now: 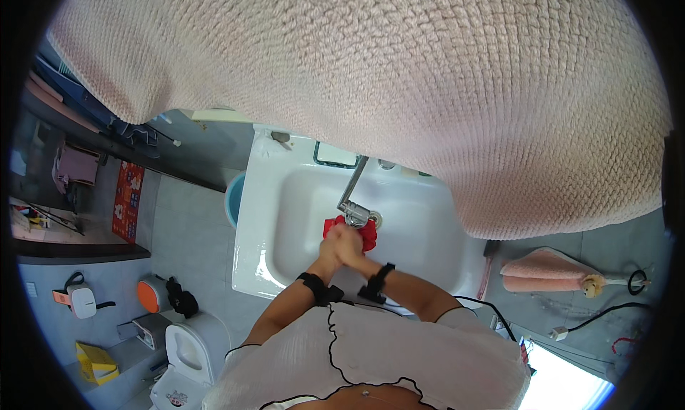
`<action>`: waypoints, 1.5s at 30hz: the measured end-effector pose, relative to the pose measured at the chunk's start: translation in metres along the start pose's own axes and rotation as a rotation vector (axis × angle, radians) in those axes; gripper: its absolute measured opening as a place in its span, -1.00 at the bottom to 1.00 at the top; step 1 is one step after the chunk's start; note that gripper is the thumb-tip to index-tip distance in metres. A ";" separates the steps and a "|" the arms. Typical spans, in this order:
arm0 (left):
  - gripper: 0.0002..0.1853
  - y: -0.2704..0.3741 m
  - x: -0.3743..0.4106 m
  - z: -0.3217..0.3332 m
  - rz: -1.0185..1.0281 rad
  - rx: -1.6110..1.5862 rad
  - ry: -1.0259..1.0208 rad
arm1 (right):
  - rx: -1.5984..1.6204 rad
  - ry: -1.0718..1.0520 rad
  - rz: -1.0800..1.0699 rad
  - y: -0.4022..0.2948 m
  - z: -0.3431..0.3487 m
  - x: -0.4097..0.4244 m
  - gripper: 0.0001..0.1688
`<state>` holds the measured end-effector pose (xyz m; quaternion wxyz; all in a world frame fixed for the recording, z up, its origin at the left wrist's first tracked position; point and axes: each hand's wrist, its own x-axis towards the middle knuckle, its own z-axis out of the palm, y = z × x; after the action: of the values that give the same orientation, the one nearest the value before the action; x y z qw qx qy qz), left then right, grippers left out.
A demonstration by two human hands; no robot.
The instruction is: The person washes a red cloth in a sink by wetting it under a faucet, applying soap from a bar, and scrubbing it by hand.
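My left hand [328, 249] and my right hand [349, 246] are pressed together over the white sink basin [417, 233]. Both close on a red cloth [368, 235], which spreads out beyond the fingers on either side. Right above it is the chrome faucet [353, 193], its head nearly touching the cloth. The fingers are slightly blurred, and the cloth's middle is hidden under them. Beside the cloth, part of the metal drain [377, 219] shows. Each wrist wears a black strap.
A large beige knit towel [374, 62] hangs across the top, covering the sink's far right. A soap dish [336, 154] sits on the back rim. Left of the sink stands a blue bucket [234, 199]; a toilet [187, 351] is lower left. A pink towel [546, 273] hangs at right.
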<state>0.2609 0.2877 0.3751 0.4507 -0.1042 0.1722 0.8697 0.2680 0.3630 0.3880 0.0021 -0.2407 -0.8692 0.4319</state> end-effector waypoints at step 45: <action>-0.75 0.000 0.001 0.034 -0.131 0.041 0.591 | 0.001 -0.051 0.184 0.026 -0.009 0.023 -0.75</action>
<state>0.2590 0.3018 0.4059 0.4382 -0.3546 0.3063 0.7671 0.2607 0.3926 0.3693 -0.0596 -0.3085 -0.8430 0.4367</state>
